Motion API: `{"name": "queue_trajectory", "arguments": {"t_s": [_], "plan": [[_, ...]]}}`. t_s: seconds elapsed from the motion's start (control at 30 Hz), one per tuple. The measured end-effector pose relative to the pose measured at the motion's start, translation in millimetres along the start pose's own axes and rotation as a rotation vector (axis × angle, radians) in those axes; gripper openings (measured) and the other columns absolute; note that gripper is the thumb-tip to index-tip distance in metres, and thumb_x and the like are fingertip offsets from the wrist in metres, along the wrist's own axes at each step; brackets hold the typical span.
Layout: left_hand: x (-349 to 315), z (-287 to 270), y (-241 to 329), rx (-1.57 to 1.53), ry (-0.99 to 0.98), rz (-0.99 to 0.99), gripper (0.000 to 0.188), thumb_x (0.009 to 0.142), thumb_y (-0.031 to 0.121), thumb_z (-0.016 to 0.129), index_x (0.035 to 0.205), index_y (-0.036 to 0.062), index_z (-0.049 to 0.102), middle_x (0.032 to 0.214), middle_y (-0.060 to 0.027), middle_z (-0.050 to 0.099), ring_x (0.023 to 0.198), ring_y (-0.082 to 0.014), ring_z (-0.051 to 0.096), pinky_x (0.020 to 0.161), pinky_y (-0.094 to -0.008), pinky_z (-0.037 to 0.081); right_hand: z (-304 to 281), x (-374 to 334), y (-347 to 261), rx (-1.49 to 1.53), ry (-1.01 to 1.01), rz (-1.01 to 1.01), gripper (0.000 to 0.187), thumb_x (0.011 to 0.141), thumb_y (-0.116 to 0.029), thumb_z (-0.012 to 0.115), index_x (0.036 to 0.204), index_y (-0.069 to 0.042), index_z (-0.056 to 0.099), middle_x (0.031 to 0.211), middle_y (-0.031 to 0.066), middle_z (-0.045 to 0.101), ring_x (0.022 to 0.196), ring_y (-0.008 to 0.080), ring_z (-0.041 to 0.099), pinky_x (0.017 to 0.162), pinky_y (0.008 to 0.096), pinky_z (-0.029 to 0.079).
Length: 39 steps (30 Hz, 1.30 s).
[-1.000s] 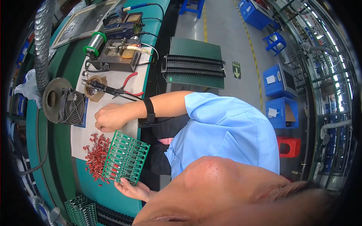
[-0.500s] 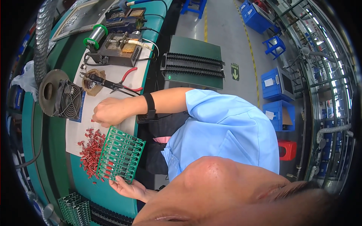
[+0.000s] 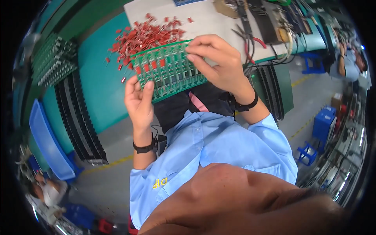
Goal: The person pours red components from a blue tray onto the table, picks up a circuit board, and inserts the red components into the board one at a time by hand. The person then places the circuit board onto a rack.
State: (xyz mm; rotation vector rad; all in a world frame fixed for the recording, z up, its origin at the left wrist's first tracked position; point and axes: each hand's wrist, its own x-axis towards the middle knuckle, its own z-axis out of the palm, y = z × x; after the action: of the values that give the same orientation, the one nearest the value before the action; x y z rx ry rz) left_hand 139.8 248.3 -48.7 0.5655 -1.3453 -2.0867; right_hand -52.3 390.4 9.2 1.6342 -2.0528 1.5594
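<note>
My left hand [image 3: 140,98] grips a green circuit board panel [image 3: 172,74] by its near left corner, thumb on top and fingers beneath. Several red components [image 3: 154,64] stand in a row on the left part of the panel, among small dark and pale parts. Over the panel's far right corner, my right hand [image 3: 219,58] has thumb and forefinger closed in a pinch. Whatever lies between those fingertips is hidden. A loose pile of red two-legged components [image 3: 150,35] spreads just beyond the panel.
Pliers with red handles [image 3: 250,43] and a soldering iron [image 3: 243,19] lie at the far right. Stacked green boards [image 3: 55,58] and a black slotted rail [image 3: 76,113] are on the left, near a blue tray [image 3: 49,141]. Other people sit farther off.
My view has swung round, so the bench now lies ahead. The right hand has come from the mat beside the red pile to the panel, which the left hand still holds.
</note>
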Motion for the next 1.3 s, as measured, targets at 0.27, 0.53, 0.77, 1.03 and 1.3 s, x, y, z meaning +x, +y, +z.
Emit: {"name": "queue_trajectory", "arguments": {"t_s": [0.27,0.53,0.77,1.03,1.3], "plan": [[3.2,1.4,0.7,-0.007,-0.004,0.009,0.031,0.098,-0.004,0.06,0.127,-0.0033,0.05,0.122,-0.0118,0.065,0.103,-0.0084,0.061,0.088,-0.022,0.048,28.0,0.3,6.4,-0.01,-0.026,-0.116,0.02,0.076,0.006,0.078,0.094,-0.001,0.072,0.098,0.0095,0.071,0.085,0.0218,0.07,0.07,0.0299,0.057],[2.5,2.3,3.7,-0.019,-0.034,0.015,0.03,0.098,-0.003,0.06,0.126,-0.0049,0.05,0.123,-0.014,0.065,0.108,-0.0121,0.062,0.092,-0.0249,0.049,31.1,2.3,6.5,-0.046,-0.054,-0.142,0.02,0.075,0.005,0.08,0.091,-0.001,0.069,0.096,0.0094,0.072,0.082,0.0232,0.07,0.067,0.0304,0.056],[2.0,1.4,3.1,-0.024,-0.048,0.017,0.031,0.098,-0.003,0.06,0.126,-0.0054,0.049,0.124,-0.0152,0.065,0.11,-0.013,0.063,0.092,-0.0254,0.05,28.9,4.4,5.5,-0.054,-0.087,-0.142,0.021,0.074,0.005,0.08,0.09,-0.001,0.069,0.097,0.0095,0.073,0.081,0.0237,0.07,0.067,0.031,0.056],[2.5,0.2,1.3,-0.028,-0.046,0.024,0.031,0.097,-0.004,0.06,0.126,-0.0056,0.049,0.122,-0.0152,0.065,0.109,-0.0131,0.063,0.092,-0.0254,0.05,22.8,8.7,4.6,-0.073,-0.158,-0.153,0.021,0.073,0.004,0.079,0.09,-0.001,0.069,0.097,0.0095,0.073,0.083,0.0256,0.07,0.071,0.0329,0.056],[2.0,0.8,2.7,-0.041,-0.055,0.023,0.031,0.097,-0.006,0.06,0.126,-0.0057,0.048,0.122,-0.0157,0.065,0.108,-0.0132,0.063,0.092,-0.0258,0.051,20.9,10.3,0.8,-0.092,-0.19,-0.152,0.021,0.073,0.004,0.079,0.091,-0.002,0.07,0.098,0.0098,0.073,0.084,0.0263,0.07,0.072,0.0335,0.057]]}}
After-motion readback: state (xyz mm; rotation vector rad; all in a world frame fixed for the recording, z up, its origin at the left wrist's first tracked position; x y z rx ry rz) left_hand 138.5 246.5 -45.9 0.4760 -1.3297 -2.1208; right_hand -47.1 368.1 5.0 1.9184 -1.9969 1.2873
